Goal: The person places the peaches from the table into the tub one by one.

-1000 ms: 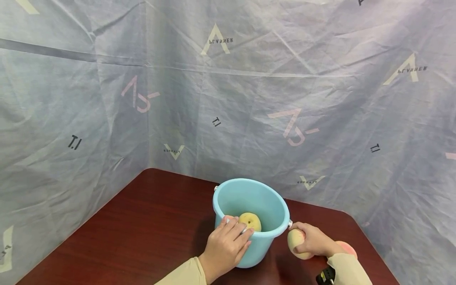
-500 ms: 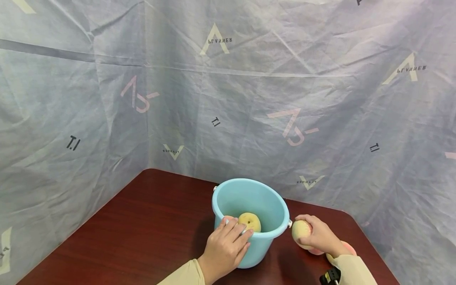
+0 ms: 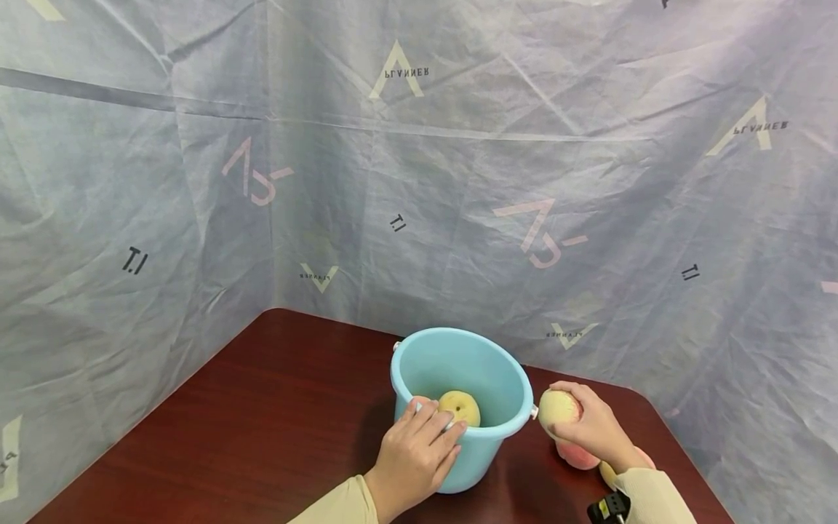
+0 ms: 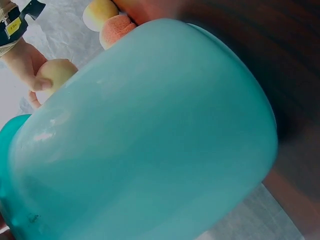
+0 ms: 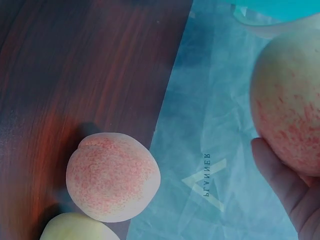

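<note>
A light blue bucket (image 3: 468, 458) stands on the dark red-brown table, and its outer wall fills most of the left wrist view. My left hand (image 3: 412, 451) holds the near rim, its fingers bent over the edge. Inside the bucket lie a yellow peach (image 3: 460, 407) and a pink one (image 3: 420, 400), partly behind the fingers. To the right of the bucket, my right hand (image 3: 594, 426) grips a pale peach with red streaks (image 5: 290, 105), raised off the table close to the rim's handle joint.
Below the right hand, a pink peach (image 5: 114, 177) rests on the table beside a yellowish peach (image 5: 77, 229). A wrinkled grey printed sheet (image 3: 458, 218) hangs behind and around the table (image 3: 262, 415).
My right hand has lifted its peach upward from beside the bucket, bringing the pink peach below into view. My left hand stays on the rim.
</note>
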A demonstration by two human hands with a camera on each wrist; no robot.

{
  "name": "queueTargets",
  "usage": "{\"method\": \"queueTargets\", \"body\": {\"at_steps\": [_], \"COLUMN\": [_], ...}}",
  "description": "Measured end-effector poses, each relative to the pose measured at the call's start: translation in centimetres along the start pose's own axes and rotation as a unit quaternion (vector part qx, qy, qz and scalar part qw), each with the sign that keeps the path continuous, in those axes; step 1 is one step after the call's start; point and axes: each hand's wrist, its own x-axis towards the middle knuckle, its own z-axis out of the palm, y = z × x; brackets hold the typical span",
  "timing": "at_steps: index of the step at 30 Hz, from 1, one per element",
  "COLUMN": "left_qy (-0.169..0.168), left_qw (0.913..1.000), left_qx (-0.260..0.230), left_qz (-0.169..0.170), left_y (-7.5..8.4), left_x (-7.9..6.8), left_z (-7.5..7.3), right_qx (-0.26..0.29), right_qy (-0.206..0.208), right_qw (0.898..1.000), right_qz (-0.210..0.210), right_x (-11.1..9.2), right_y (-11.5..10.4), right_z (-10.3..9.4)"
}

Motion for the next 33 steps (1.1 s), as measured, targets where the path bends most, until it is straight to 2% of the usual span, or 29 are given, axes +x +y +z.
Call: {"method": "queueTargets", "body": {"at_steps": [11,17,24,26,28,31,33], "left_qy": [0.003,-0.004,-0.004,-0.003,-0.005,-0.010,-0.013], "left_qw": [1.0000,1.0000,1.0000,1.0000,1.0000,0.9999,0.9999], "left_qx": [-0.003,0.001,-0.001,0.000,0.000,0.000,0.001], "left_qz": [0.000,-0.004,-0.003,-0.003,-0.004,-0.005,-0.006], "left_y": [0.0,0.0,0.0,0.0,0.0,0.0,0.0], "left_x": [0.0,0.0,0.0,0.0,-0.1,-0.1,0.0], "left_z": [0.0,-0.1,-0.1,-0.1,-0.2,-0.3,-0.3], "right_qx": [-0.002,-0.003,-0.044,-0.054,-0.053,-0.040,-0.038], "right_qy": [0.091,0.096,0.088,0.082,0.059,-0.010,-0.061], "right_qw": [0.996,0.995,0.994,0.993,0.994,0.996,0.994], "right_qz": [-0.016,-0.022,-0.055,-0.070,-0.080,-0.081,-0.086], "right_x": [0.1,0.3,0.3,0.5,0.7,1.1,1.5], "right_y": [-0.8,-1.3,-1.6,-1.8,-2.0,-2.5,-2.9], "right_z": [-0.1,-0.5,-1.8,-2.3,-2.9,-4.2,-5.0]}}
